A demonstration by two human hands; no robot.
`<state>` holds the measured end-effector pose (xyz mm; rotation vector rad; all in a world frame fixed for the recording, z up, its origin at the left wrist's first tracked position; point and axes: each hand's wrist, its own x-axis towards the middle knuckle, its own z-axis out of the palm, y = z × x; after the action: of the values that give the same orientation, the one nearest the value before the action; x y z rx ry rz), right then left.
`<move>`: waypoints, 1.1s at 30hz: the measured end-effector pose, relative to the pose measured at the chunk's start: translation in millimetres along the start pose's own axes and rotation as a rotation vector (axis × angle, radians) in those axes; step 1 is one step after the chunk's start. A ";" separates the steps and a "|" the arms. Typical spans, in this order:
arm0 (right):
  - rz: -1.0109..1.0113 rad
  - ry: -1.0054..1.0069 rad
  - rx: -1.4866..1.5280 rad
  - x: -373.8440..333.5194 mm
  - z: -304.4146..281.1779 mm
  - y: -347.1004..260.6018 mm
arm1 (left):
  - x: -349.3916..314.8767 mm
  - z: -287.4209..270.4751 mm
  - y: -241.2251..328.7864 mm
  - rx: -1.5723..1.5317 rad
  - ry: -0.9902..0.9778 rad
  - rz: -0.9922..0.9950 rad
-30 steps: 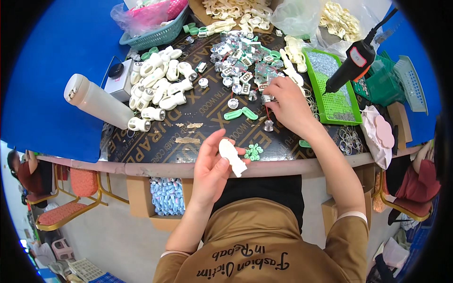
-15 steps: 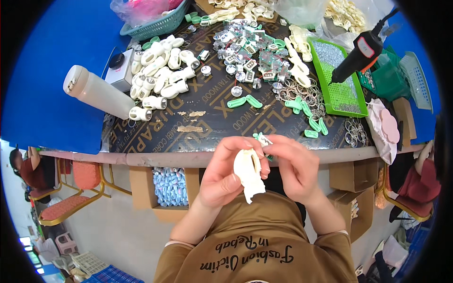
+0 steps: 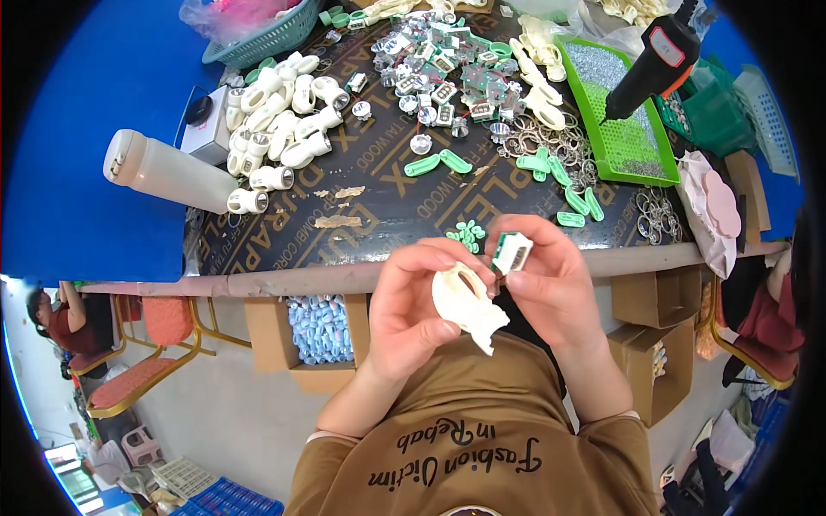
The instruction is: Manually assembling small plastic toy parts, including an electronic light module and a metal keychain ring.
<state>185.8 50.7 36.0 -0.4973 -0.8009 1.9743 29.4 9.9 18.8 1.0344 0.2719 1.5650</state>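
Left hand (image 3: 411,303): fingers curved and closed around a cream plastic shell (image 3: 465,308), thumb along its near side; the shell is tilted, its oval opening showing. Right hand (image 3: 552,279): thumb and fingers pinching a small white block with a green board (image 3: 512,253), just right of the shell (whether the two touch cannot be told). Both pieces are held up at the near edge of the table (image 3: 387,222).

Just beyond the hands: a small cluster of green bits (image 3: 465,235), lying on the table. Farther, middle: two green strips (image 3: 436,162), end to end; behind them, a heap of circuit parts with clear lenses (image 3: 456,82). To the right: loose green strips (image 3: 551,170), beside a spread of metal rings (image 3: 542,139); a bright green tray (image 3: 632,161), a black electric screwdriver (image 3: 661,62) above it; a second group of rings (image 3: 658,219), near the edge.

To the left: a pile of white torches (image 3: 284,120); a white bottle (image 3: 172,171), leaning in view; a teal basket (image 3: 274,41), far side.

Below the table: a cardboard box (image 3: 268,334), holding blue pieces (image 3: 320,330).
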 end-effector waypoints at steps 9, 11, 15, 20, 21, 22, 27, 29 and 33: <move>-0.324 0.030 -0.801 -9.1 13.0 -22.1 | -5.0 4.9 11.5 0.198 0.325 -0.067; -0.290 0.102 -0.739 -11.3 18.3 -19.7 | -5.5 4.8 11.6 0.243 0.303 -0.049; -0.386 -0.061 -0.798 -6.0 18.8 -16.8 | -7.5 -1.9 11.7 0.338 0.125 0.040; -0.202 -0.077 -0.614 -1.7 18.0 -13.3 | -9.6 4.3 13.9 0.424 0.114 0.028; -0.201 -0.076 -0.613 -1.7 18.2 -12.1 | -10.1 4.4 13.8 0.451 0.099 0.034; -0.179 -0.067 -0.582 -2.0 18.3 -11.0 | -10.3 4.3 13.5 0.450 0.099 0.033; -0.263 -0.060 -0.684 -1.5 13.8 -6.1 | -10.4 5.1 12.0 0.454 0.127 0.031; -0.373 -0.100 -0.931 0.0 13.8 -11.7 | -10.8 3.9 11.2 0.444 0.128 0.027; -0.448 -0.086 -1.064 1.7 25.6 -16.0 | -12.0 4.0 9.8 0.443 0.134 0.029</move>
<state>178.7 49.5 65.3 -0.7416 -1.8307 1.0401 24.8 -5.1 22.2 1.2750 0.7238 1.6412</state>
